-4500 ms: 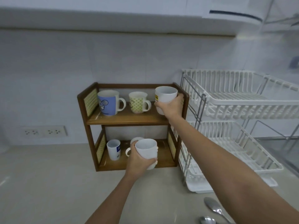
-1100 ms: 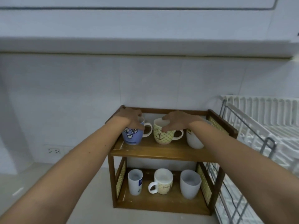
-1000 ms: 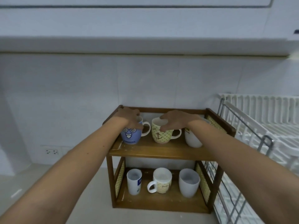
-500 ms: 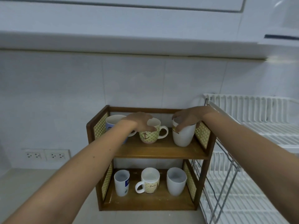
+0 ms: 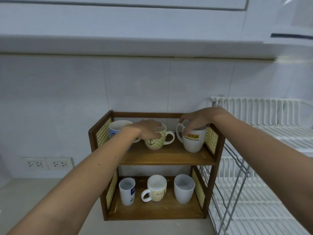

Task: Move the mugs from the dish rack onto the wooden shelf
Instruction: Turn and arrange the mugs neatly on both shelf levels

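A white tiled wall and a pale counter [image 5: 25,197] are being shown, with a double wall socket [image 5: 48,164] seen at the left. A two-tier wooden shelf [image 5: 167,159] is being carried by the counter, just beside a white dish rack [image 5: 264,150] on the right.

Six mugs are being held upright by the shelf, mouths pointing up. On the upper board, a blue mug [image 5: 116,130] is being kept at the left, a yellow patterned mug [image 5: 156,139] in the middle with its handle pointing right, and a white Jotun mug [image 5: 193,140] at the right with its handle turned left and its label facing the camera. On the lower board, a tall white cup [image 5: 127,191] is being kept at the left, a cream mug [image 5: 156,190] in the middle with its handle pointing left, and a plain white mug [image 5: 184,189] at the right.

The left hand [image 5: 147,129] is being laid over the rim of the yellow patterned mug, its grip curled round the near side of the rim. The right hand [image 5: 196,118] is being held over the Jotun mug, its grip closed on the rim from above. Both mugs are being rested on the board.
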A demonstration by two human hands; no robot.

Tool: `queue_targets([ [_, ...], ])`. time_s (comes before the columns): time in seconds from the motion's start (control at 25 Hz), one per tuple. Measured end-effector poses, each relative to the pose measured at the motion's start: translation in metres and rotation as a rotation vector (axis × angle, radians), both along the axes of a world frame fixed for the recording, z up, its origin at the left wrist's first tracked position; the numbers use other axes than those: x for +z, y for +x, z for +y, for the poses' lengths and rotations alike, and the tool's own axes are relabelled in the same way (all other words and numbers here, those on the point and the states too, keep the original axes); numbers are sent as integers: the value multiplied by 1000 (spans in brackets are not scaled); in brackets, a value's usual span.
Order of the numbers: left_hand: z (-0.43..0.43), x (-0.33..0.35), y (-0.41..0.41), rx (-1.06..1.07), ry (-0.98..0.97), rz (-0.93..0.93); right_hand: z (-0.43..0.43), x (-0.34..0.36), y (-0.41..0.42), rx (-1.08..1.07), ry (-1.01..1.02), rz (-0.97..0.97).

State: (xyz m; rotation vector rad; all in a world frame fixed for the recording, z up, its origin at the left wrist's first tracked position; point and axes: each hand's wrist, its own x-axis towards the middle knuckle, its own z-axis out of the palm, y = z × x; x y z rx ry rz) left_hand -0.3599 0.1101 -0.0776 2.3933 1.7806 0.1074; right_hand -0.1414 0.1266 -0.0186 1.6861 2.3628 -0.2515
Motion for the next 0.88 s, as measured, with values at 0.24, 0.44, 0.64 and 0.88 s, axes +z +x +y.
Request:
queue_targets([
  [0.24,2,4,10,57,154,204,3,-1,-1,18,77,-105],
  [0.44,6,13,20,193,89,229,4,-3,-1,44,96,-138],
  [0.64,12,28,5,-161,-186,148,10,-5,2,63,88,-122],
  [0.88,17,19,14,135,37,167,13,-8,2,92,85,-134],
])
